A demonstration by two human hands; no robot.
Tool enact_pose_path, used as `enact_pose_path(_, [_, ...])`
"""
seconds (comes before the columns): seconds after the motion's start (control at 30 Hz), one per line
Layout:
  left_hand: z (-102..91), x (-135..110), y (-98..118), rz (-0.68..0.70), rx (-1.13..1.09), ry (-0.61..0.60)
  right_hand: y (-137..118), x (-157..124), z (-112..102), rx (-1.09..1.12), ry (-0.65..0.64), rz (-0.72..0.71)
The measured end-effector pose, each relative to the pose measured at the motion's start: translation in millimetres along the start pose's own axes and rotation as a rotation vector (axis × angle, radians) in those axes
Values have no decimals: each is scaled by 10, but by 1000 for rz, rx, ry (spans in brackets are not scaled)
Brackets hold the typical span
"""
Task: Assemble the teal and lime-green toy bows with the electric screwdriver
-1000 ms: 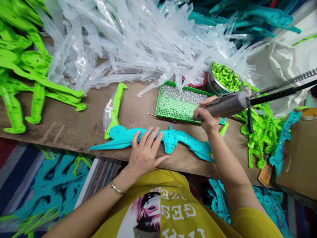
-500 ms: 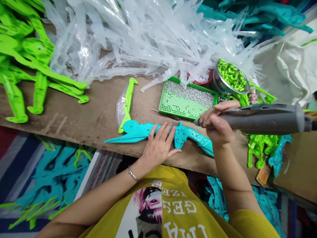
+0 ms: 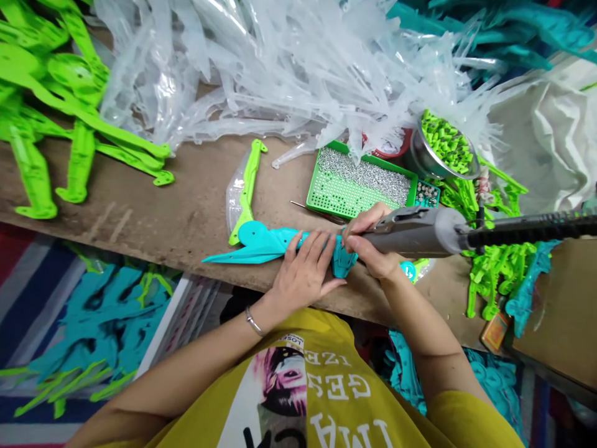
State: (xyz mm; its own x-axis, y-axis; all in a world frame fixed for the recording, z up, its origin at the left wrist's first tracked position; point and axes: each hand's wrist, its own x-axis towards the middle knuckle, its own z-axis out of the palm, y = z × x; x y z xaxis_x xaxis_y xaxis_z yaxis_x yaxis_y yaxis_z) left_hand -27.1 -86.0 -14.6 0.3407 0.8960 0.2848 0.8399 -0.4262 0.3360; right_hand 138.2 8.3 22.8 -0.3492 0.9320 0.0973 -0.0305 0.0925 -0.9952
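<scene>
A long teal plastic toy part [image 3: 261,244] lies along the front of the wooden bench [image 3: 177,211]. My left hand [image 3: 305,274] lies flat on its middle, fingers stretched out and pressing it down. My right hand [image 3: 370,249] is wrapped round the front of a grey powered screwdriver [image 3: 415,231], whose tip meets the teal part just right of my left fingers. A coiled black cable [image 3: 536,225] runs from the tool to the right.
Behind the hands stands a green tray of small screws [image 3: 359,185], with a metal bowl of green pieces [image 3: 443,149] beside it. Clear plastic parts [image 3: 280,68] are heaped at the back, green parts [image 3: 56,118] at left and right. A green piece [image 3: 247,186] lies by the teal part.
My right hand has brought the screwdriver from the screw tray down and left onto the teal part. My left hand stayed pressed on the part. The camera view shifted slightly.
</scene>
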Motion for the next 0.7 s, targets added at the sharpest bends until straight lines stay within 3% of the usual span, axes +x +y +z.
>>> enact_pose_path(0.13, [18, -5, -5, 1, -7, 18, -7, 69, -12, 10, -104, -56])
enact_pose_path(0.27, [16, 7, -1, -8, 11, 9, -199, 194, 4, 44, -158, -69])
enact_pose_path(0.33, [12, 12, 2, -7, 21, 8, -290, 303, 45, 88, -95, -141])
enact_pose_path(0.47, [8, 15, 6, -3, 23, 22, -279, 549, 165, 118, 163, -276])
enact_pose_path(0.7, [17, 6, -1, -3, 18, 24, 50, 685, 228, 153, 194, -255])
